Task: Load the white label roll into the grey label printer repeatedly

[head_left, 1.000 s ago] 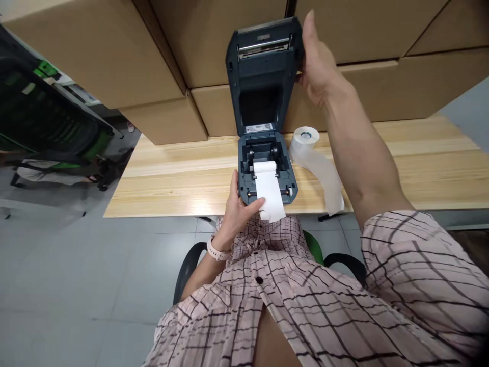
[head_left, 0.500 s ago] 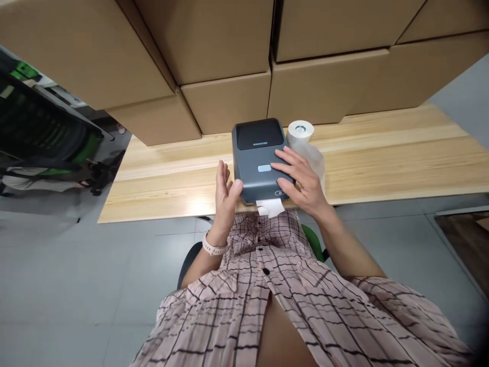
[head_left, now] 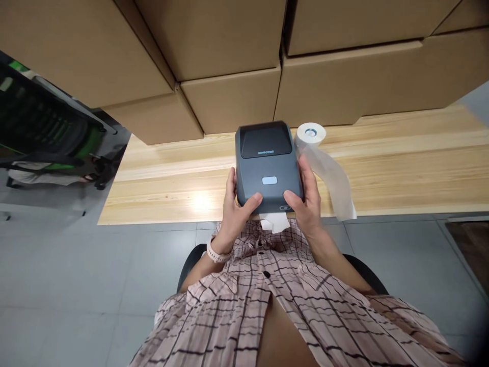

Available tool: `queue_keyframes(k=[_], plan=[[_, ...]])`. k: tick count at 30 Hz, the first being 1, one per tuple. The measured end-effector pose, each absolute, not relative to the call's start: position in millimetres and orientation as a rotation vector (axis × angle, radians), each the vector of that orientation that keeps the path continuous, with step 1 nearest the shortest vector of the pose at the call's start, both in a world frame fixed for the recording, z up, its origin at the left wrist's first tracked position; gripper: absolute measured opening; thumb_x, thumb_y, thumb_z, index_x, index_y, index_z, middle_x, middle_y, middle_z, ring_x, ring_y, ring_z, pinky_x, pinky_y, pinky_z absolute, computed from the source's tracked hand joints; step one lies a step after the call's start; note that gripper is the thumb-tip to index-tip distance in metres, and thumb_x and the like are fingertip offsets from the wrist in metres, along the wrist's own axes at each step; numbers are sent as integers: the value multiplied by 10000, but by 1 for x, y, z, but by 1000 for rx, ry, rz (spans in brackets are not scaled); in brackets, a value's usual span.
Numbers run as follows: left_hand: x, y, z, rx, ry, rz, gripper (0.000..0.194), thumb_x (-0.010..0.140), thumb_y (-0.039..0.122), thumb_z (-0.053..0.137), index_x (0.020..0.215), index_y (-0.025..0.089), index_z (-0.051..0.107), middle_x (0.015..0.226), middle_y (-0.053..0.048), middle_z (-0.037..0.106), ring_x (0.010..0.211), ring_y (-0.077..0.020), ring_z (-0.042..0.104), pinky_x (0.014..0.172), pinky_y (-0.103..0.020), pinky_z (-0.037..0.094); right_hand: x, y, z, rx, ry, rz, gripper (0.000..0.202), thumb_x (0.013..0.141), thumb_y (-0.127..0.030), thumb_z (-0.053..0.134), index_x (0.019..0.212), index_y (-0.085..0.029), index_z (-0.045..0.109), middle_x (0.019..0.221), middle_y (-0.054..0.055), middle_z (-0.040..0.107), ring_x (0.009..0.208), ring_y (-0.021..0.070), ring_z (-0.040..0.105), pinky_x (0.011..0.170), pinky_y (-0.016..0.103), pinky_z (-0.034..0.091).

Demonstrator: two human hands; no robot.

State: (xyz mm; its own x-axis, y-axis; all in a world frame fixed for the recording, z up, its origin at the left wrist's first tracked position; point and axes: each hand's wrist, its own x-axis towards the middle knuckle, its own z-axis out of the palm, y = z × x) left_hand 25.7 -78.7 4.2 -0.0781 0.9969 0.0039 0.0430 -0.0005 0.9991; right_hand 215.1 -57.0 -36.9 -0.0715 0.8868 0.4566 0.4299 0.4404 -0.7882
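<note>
A dark grey label printer (head_left: pixel 250 176) with a black window and a pale blue button is gripped from both sides at the front of the table. My left hand (head_left: pixel 237 209) wraps its left side, thumb on the top near the front edge. On the opposite side, my right hand (head_left: pixel 308 201) holds it the same way, fingers along the side and thumb over the front corner. A torn piece of white label paper (head_left: pixel 275 223) sticks out of the front slot. Just right of the printer stands a roll of white labels (head_left: pixel 311 133), its loose strip (head_left: pixel 336 186) trailing past the table's front edge.
Stacked cardboard boxes (head_left: pixel 233 102) line the back of the wooden table (head_left: pixel 405 163). A black and green chair (head_left: pixel 46 117) is at the left, with part of another person's leg (head_left: pixel 46 178) beneath it. Grey tiled floor (head_left: pixel 76 275) lies in front.
Both hands have closed on the printer's sides; my right hand was resting on its top. The printer sits nearer to me, and the label strip now stretches over the table's front edge.
</note>
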Motion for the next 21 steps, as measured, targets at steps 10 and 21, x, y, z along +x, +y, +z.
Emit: queue_keyframes(k=[10,21], plan=[[16,-123,-14,1073,1464,1327,690,907,643,770,1486,334,558,1396,-111,683,1208,-260,698,980,-414,615,210,-53,-35,-1087,-1638,615,784,1062,-303,394,1764,-269,46,1837,153,240,1698,305,284,1323,592,378],[59,-116,-5,786,1137,992,549,689,685,913,750,153,794,725,-73,773,620,-149,671,526,-252,477,212,-50,-41,-909,-1492,716,723,1058,-451,554,1720,-395,270,1803,41,351,1657,323,369,1348,586,358]])
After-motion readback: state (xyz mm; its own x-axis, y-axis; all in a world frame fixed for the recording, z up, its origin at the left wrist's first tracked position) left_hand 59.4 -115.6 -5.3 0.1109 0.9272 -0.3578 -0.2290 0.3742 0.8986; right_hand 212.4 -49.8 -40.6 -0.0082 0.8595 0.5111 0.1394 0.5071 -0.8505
